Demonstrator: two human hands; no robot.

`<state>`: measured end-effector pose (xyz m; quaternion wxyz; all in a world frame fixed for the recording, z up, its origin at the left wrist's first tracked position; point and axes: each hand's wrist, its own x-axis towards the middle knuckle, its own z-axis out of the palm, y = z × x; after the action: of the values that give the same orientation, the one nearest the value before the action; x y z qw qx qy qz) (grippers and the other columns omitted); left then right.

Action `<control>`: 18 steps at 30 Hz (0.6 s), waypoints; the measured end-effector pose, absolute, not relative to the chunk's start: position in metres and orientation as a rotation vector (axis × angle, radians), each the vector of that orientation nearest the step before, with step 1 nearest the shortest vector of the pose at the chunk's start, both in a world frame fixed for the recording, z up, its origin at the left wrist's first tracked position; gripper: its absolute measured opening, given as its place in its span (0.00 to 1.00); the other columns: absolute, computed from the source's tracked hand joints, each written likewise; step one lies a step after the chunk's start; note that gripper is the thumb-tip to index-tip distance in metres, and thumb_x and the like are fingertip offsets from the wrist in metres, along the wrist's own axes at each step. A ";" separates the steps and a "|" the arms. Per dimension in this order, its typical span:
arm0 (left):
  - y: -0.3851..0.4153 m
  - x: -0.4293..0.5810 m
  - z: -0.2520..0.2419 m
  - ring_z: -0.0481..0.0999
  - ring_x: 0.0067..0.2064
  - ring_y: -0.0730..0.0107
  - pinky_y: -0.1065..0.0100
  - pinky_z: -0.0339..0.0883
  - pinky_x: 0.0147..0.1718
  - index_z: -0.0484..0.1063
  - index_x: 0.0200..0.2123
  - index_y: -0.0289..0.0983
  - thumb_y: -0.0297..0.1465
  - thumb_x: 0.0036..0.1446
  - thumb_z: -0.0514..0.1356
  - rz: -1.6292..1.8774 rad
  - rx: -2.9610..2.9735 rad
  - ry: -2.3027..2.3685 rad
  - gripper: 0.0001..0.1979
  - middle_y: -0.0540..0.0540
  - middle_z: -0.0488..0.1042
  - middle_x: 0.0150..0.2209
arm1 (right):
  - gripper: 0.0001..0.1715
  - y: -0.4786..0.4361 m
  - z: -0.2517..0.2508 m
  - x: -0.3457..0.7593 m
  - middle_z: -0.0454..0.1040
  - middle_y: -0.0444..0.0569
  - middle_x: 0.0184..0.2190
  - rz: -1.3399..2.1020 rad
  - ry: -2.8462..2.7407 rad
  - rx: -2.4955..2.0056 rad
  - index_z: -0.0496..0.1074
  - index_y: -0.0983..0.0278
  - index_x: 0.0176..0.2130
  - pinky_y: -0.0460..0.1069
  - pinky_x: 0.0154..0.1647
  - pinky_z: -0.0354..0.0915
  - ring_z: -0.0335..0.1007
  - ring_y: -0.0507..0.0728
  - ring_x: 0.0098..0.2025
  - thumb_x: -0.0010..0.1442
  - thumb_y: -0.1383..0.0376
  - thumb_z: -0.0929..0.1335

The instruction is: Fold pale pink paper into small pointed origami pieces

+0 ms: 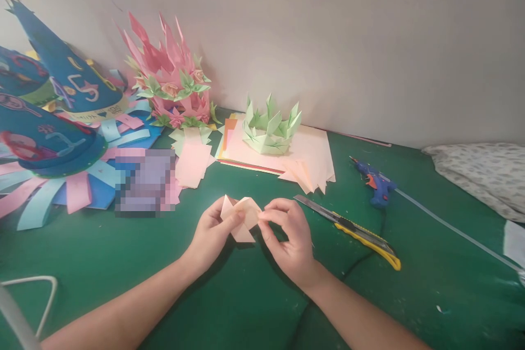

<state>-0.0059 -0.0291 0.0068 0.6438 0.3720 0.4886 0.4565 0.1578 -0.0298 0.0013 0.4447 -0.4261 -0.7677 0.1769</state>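
Between my hands, above the green table, is a small pale-peach piece of folded paper [246,222] with several pointed corners. My left hand [211,232] grips its left side, the thumb lying across the front and the fingers behind. On the right, my right hand [289,229] pinches the paper's edge between thumb and fingertips. Just behind the hands, a few peach folded paper pieces [303,174] lie over the corner of a stack of coloured paper sheets [315,145]. A light-green folded paper crown [270,128] stands on that stack.
To the right lie a yellow utility knife [353,229], blade exposed, and a blue glue gun [375,183] with a long clear glue stick. At the left stand blue cone hats [61,60] and a pink paper crown [172,76]. Pink paper slips [192,164] lie beside a blurred-out rectangle.
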 end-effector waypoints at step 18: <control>-0.028 -0.002 0.007 0.76 0.32 0.66 0.66 0.70 0.30 0.63 0.41 0.37 0.39 0.54 0.57 0.967 0.898 1.088 0.15 0.49 0.75 0.30 | 0.06 -0.027 0.002 0.155 0.65 0.48 0.37 0.313 -1.868 -1.217 0.70 0.59 0.33 0.55 0.42 0.61 0.62 0.58 0.41 0.55 0.70 0.65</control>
<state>-0.0024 -0.0281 0.0068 0.6561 0.3963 0.4800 0.4268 0.1552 -0.0265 0.0022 0.4305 -0.4879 -0.7489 0.1254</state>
